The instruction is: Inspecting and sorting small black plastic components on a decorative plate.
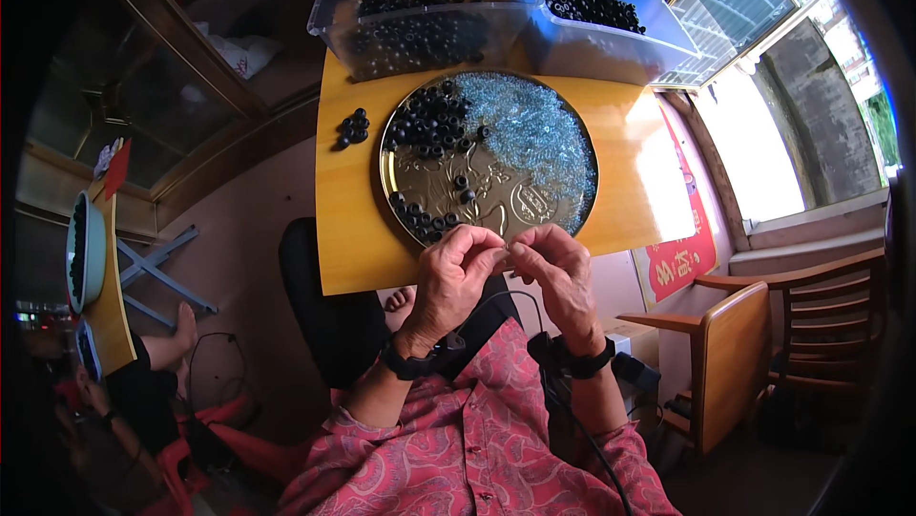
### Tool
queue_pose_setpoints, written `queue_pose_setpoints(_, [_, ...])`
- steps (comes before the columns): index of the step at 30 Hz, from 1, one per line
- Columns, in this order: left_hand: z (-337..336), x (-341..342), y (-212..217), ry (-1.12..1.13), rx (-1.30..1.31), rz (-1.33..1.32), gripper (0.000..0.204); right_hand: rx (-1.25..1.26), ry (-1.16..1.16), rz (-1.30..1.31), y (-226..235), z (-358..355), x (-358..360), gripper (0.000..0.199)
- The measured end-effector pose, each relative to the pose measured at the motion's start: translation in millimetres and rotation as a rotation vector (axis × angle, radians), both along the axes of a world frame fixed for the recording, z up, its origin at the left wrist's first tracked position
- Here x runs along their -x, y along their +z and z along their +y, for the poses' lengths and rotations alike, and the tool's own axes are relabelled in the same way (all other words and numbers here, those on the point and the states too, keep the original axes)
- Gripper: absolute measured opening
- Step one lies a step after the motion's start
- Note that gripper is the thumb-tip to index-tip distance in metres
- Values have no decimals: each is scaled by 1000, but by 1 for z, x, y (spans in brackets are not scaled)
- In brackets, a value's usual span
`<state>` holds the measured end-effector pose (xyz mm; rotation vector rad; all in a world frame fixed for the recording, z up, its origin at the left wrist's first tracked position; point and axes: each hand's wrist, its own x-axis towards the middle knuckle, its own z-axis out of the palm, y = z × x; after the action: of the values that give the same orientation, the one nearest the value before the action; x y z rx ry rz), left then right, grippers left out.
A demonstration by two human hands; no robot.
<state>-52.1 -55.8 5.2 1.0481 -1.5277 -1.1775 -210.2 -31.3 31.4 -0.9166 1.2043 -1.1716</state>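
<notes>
the black beads (425, 125) lie loose on the left of the round tray (405, 177), small blue beads (534, 129) heaped across its right. at its near rim the left hand (448, 273) and right hand (558, 277) pinch close together (on what, too small to tell). much seems left: beyond the tray, two bins (601, 48) hold more black beads.

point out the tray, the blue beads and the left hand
Tray (423, 175): head view, bare part of its base
Blue beads (525, 129): head view, middle of the pile
Left hand (452, 274): head view, back of the hand
</notes>
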Motion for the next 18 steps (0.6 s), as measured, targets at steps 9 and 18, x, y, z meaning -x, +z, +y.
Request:
queue_pose_setpoints(9, [1, 4, 5, 14, -131, 123, 14, 45, -61, -101, -1, 3, -5, 15])
queue_pose_setpoints(18, [-1, 9, 6, 6, -256, 153, 17, 436, -122, 436, -12, 3, -12, 13])
